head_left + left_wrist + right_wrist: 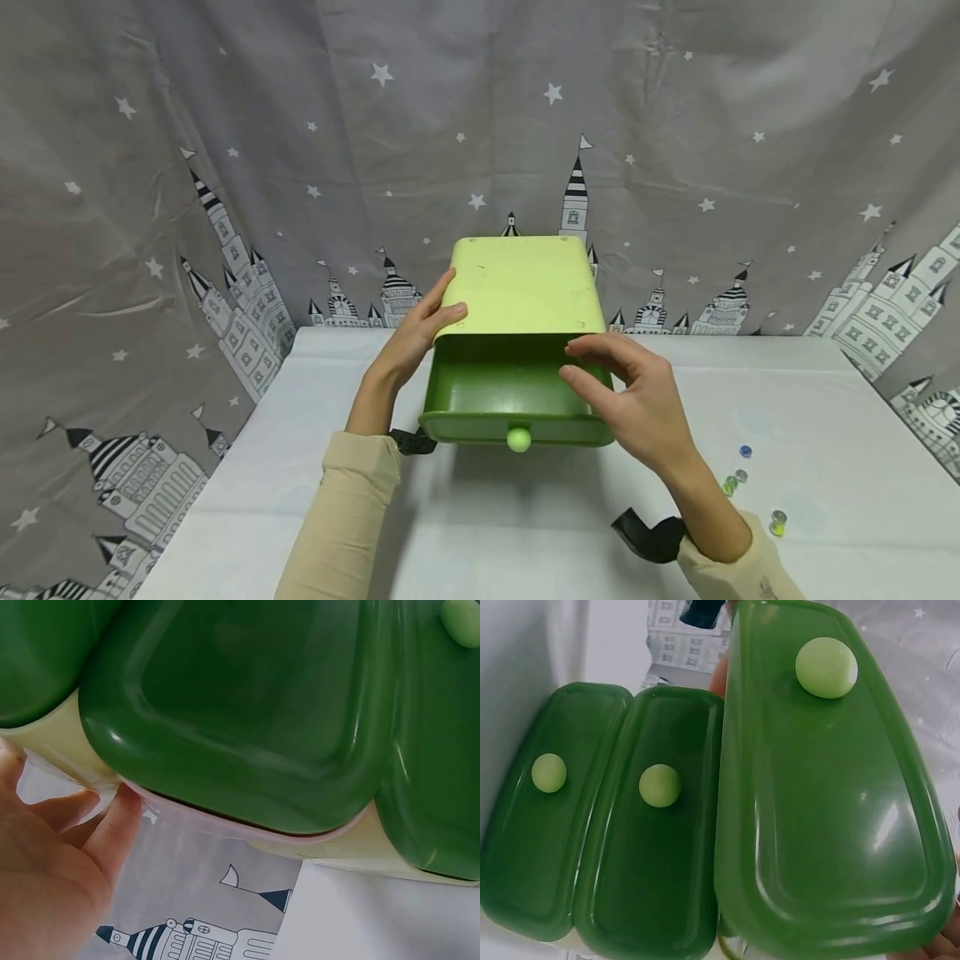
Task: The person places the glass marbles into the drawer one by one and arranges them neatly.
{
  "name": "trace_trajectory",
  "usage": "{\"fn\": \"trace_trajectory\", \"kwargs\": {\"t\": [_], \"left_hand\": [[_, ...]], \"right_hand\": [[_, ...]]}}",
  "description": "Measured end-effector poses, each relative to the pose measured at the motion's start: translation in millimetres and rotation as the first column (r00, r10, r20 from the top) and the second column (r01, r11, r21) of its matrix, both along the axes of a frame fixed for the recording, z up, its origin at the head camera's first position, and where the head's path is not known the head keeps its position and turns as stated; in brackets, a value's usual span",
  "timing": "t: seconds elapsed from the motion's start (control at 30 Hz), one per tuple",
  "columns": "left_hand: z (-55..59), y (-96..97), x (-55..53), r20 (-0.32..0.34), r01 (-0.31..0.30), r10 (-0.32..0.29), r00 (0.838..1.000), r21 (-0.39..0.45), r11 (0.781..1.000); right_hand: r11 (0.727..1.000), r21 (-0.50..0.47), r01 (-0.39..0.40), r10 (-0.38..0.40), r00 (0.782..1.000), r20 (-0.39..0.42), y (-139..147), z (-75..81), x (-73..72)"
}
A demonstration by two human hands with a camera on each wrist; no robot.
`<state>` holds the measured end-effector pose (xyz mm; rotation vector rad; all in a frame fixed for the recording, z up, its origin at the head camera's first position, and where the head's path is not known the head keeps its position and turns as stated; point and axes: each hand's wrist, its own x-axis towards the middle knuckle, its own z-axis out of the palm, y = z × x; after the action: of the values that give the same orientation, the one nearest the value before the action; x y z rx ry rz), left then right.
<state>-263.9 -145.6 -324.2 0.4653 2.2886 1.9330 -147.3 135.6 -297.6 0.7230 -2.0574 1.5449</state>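
Observation:
A drawer unit [525, 283] with a pale yellow-green top stands on the table. Its top green drawer [517, 427] is pulled out, a round light-green knob [519, 439] on its front. My left hand [408, 346] rests against the unit's left side, thumb on the top edge; the left wrist view shows those fingers touching the side. Over the right side of the pulled-out drawer hovers my right hand [637, 396], thumb and fingers apart, nothing between them. Two lower drawers [660, 862] sit pushed in, as the right wrist view shows.
Small glass gems lie on the white table [750, 400] at the right: a blue gem [746, 451], clear and green gems [731, 483], and a pair [778, 523] nearer the front. A grey curtain [480, 100] with stars and castles hangs behind. Black straps [649, 537] hang at my wrists.

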Motion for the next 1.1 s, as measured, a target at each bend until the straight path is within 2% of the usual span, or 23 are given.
{"fn": "trace_trajectory", "kwargs": {"t": [0.13,0.27,0.43,0.63,0.73,0.83,1.1], "left_hand": [[0.0,0.6,0.0,-0.003,0.002,-0.001,1.000,0.003,1.000],[0.0,0.9,0.1,-0.004,0.002,-0.002,1.000,0.001,1.000],[-0.2,0.9,-0.3,-0.008,-0.002,0.002,1.000,0.002,1.000],[-1.3,-0.5,-0.9,-0.009,0.003,-0.003,1.000,0.001,1.000],[-1.5,-0.9,-0.2,-0.008,0.002,-0.001,1.000,0.005,1.000],[-0.9,-0.3,0.6,-0.009,0.003,-0.003,1.000,0.010,1.000],[-2.1,0.3,-1.1,-0.014,0.009,-0.009,1.000,0.011,1.000]], "right_hand": [[0.999,-0.044,0.029,-0.028,0.999,0.017,9,-4.7,4.6],[0.989,-0.111,0.095,-0.084,0.991,0.103,20,-11.8,12.6],[0.977,-0.104,0.188,-0.162,0.962,0.219,32,-23.7,21.0],[0.954,-0.084,0.287,-0.254,0.927,0.276,45,-35.8,18.8],[0.942,-0.053,0.331,-0.304,0.909,0.286,51,-39.9,15.7],[0.936,-0.011,0.351,-0.335,0.902,0.272,56,-42.9,13.3],[0.940,0.123,0.318,-0.337,0.921,0.198,75,-50.8,5.0]]}}
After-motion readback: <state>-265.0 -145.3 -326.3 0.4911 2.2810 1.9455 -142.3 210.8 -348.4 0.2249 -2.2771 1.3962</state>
